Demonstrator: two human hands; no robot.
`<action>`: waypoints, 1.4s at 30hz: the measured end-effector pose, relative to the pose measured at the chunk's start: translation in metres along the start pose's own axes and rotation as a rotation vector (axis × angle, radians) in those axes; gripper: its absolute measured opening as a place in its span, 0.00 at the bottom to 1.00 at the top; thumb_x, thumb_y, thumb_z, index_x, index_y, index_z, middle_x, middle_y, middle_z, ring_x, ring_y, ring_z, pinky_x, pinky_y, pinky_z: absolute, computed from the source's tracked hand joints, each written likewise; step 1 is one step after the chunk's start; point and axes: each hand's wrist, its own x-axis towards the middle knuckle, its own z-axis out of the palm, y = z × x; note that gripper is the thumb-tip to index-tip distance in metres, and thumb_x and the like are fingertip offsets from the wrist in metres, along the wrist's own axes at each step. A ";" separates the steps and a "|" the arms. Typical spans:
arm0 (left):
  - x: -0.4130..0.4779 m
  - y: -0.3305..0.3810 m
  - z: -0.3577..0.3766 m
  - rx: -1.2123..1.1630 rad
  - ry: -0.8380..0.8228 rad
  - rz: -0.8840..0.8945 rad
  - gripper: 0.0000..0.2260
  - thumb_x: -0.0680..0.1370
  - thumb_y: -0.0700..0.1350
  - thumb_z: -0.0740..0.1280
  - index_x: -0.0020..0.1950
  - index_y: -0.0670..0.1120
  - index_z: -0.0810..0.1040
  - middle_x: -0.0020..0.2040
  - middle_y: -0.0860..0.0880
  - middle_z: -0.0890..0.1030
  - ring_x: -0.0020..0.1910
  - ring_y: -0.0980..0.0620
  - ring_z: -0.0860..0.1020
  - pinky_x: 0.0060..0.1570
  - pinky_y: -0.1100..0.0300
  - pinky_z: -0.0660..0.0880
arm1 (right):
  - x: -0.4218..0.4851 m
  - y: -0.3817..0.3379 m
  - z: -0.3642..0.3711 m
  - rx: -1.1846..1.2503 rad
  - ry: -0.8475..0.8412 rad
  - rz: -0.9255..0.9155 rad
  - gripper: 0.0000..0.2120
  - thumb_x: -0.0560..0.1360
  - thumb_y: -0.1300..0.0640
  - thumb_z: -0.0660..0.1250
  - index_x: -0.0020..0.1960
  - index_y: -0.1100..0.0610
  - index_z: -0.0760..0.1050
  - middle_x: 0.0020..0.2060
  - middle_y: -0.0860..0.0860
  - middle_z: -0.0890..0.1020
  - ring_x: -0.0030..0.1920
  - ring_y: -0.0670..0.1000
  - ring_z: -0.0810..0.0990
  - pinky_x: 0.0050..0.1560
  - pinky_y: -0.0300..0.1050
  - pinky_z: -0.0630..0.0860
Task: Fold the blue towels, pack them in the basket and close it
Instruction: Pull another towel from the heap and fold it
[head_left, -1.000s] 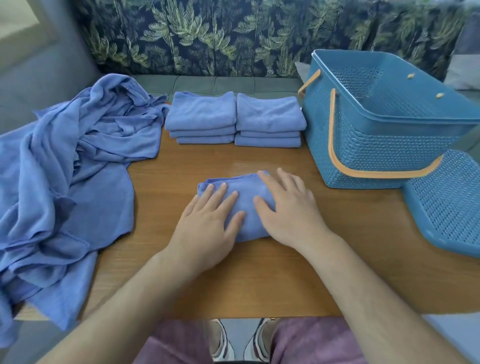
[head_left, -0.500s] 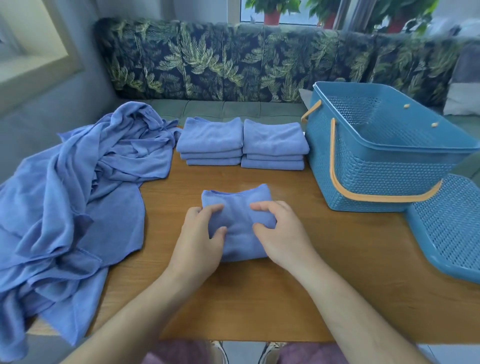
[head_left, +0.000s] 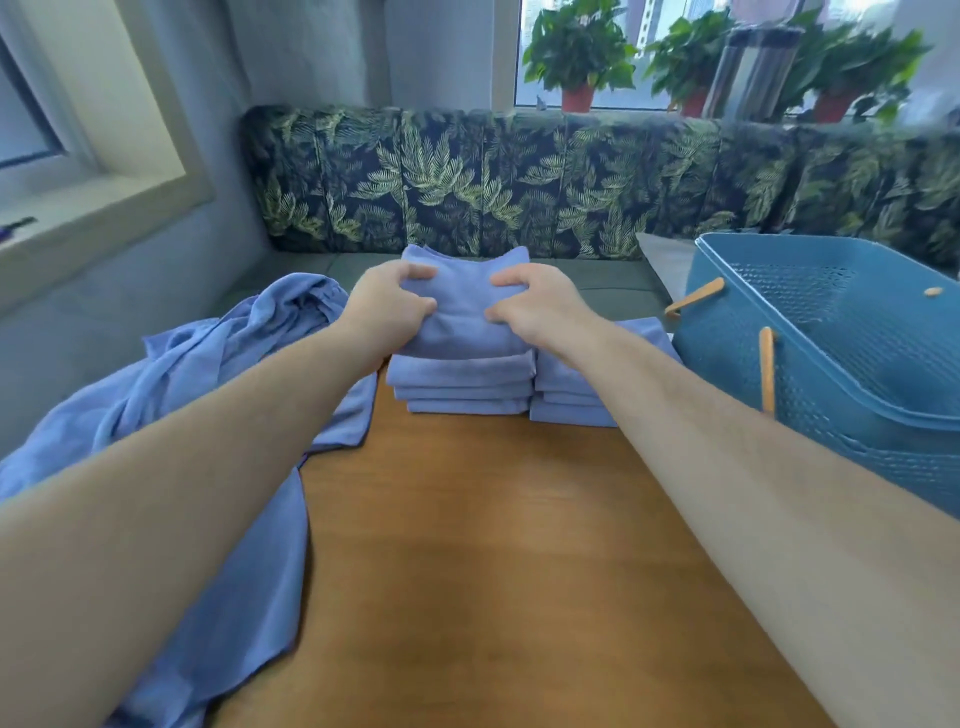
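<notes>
Gripping item one, a folded blue towel, are both hands, at 12 o'clock from the middle of the counter.

Left hand: holds the towel's left side, fingers curled over the top, thumb pressed into the near face.

Right hand: holds the right side in the same way, its fingers curled onto the cloth, thumb pinching from the near side.

The towel's lower edge meets the top of the left stack. Whether its weight lies there cannot be told.

Left stack: folded blue towels, several layers, squared, at the counter's far edge.

Right stack: same goods, touching the left stack on its 3 o'clock side, partly hidden behind the right forearm.

Basket: teal plastic, perforated walls, open at the top, at 2 o'clock, just beside the right stack. Orange handle strips show against its near wall and left end.

Heap of unfolded blue towels: at 9 o'clock, crumpled, draped over the counter's left edge, one flat corner reaching just beside the left stack.

Sofa: dark leaf-print back, grey seat, at 12 o'clock behind the stacks.

Potted plants: red pots, in a row on the window sill above the sofa.
</notes>
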 end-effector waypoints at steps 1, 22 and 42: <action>0.010 -0.008 0.007 0.003 -0.006 -0.009 0.18 0.78 0.39 0.69 0.68 0.48 0.78 0.57 0.48 0.78 0.48 0.51 0.75 0.36 0.63 0.68 | 0.010 0.005 0.007 -0.028 0.001 0.007 0.22 0.75 0.61 0.72 0.68 0.54 0.76 0.60 0.52 0.76 0.47 0.49 0.77 0.33 0.30 0.71; -0.048 -0.038 0.007 0.400 -0.106 0.336 0.16 0.85 0.47 0.54 0.66 0.46 0.77 0.66 0.47 0.79 0.66 0.47 0.74 0.63 0.50 0.69 | -0.041 0.014 0.058 -0.685 0.060 -0.477 0.18 0.83 0.55 0.53 0.67 0.57 0.75 0.66 0.53 0.78 0.75 0.57 0.65 0.74 0.48 0.56; -0.120 -0.118 -0.172 0.659 -0.002 -0.162 0.16 0.75 0.49 0.66 0.56 0.39 0.77 0.49 0.39 0.81 0.52 0.38 0.78 0.46 0.55 0.71 | -0.124 -0.111 0.186 -0.155 -0.392 -0.328 0.18 0.84 0.54 0.57 0.69 0.62 0.72 0.66 0.57 0.78 0.67 0.57 0.74 0.65 0.49 0.69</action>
